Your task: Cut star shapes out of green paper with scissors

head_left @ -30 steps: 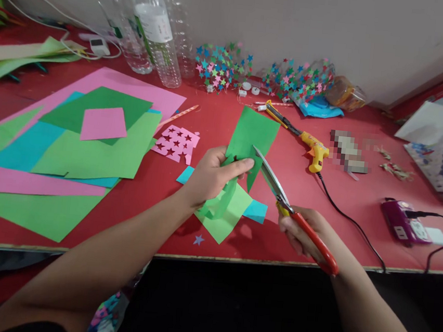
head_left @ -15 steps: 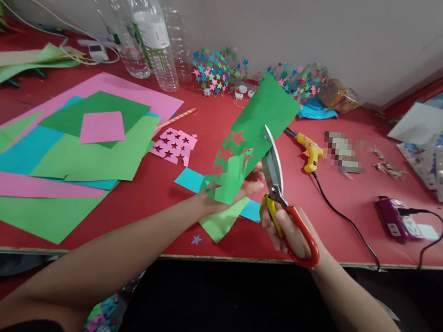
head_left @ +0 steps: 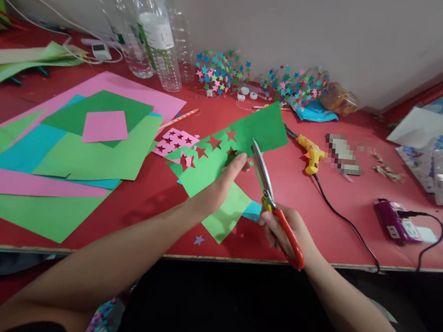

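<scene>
My left hand (head_left: pixel 225 184) pinches a green sheet of paper (head_left: pixel 266 126) with its thumb on top. Star-shaped holes run through the left part of that sheet; its right end is whole. In my right hand (head_left: pixel 284 227) are scissors (head_left: pixel 266 178) with red and yellow handles. Their blades look closed or nearly so, pointing up and left, with the tip by the sheet's lower edge; whether it touches I cannot tell. Below lie a light green piece of paper (head_left: pixel 226 218) and a blue piece (head_left: pixel 253 211). A pink sheet with star holes (head_left: pixel 169 142) is partly covered.
Stacked coloured papers (head_left: pixel 100 159) spread on the left of the red table (head_left: pixel 341 219). Plastic bottles (head_left: pixel 160 45) and star-covered decorations (head_left: pixel 222 72) stand along the wall. To the right are a yellow glue gun (head_left: pixel 311 154) with its cord and a purple power socket (head_left: pixel 396 224).
The green sheet has turned and tipped from steep to flatter, its star-holed end swinging left. My left thumb now shows on top. The scissors have shifted slightly left and their blades have come together.
</scene>
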Demonstrator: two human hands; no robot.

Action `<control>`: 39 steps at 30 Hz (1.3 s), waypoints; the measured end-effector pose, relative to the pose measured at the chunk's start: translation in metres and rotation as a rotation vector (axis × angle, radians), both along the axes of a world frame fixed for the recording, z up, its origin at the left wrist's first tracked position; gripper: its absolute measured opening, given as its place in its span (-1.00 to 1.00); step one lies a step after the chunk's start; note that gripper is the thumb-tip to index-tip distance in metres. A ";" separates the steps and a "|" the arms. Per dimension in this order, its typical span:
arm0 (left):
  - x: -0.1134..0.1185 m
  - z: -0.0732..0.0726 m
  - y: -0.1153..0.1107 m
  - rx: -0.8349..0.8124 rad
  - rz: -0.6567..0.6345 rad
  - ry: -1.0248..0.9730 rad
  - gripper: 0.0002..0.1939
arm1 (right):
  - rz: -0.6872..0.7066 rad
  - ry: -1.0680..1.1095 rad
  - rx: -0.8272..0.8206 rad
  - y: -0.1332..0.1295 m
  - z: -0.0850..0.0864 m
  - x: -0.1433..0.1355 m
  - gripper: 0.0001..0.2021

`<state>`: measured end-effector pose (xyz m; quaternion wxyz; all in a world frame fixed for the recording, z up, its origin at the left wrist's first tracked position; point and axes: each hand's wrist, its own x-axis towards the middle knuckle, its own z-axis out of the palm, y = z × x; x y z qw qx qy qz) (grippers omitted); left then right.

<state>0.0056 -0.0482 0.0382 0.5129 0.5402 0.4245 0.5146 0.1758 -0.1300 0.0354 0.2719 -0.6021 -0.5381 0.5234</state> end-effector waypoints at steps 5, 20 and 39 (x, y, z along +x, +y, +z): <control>-0.002 0.002 0.008 0.017 0.030 -0.039 -0.70 | 0.023 0.022 -0.003 -0.001 0.001 0.000 -0.57; -0.007 0.005 0.010 0.061 0.072 -0.068 -0.65 | 0.046 -0.037 -0.022 -0.001 0.004 0.006 -0.59; 0.003 0.003 0.008 -0.067 -0.086 -0.357 -0.82 | 0.052 0.004 0.008 -0.003 -0.003 -0.004 -0.58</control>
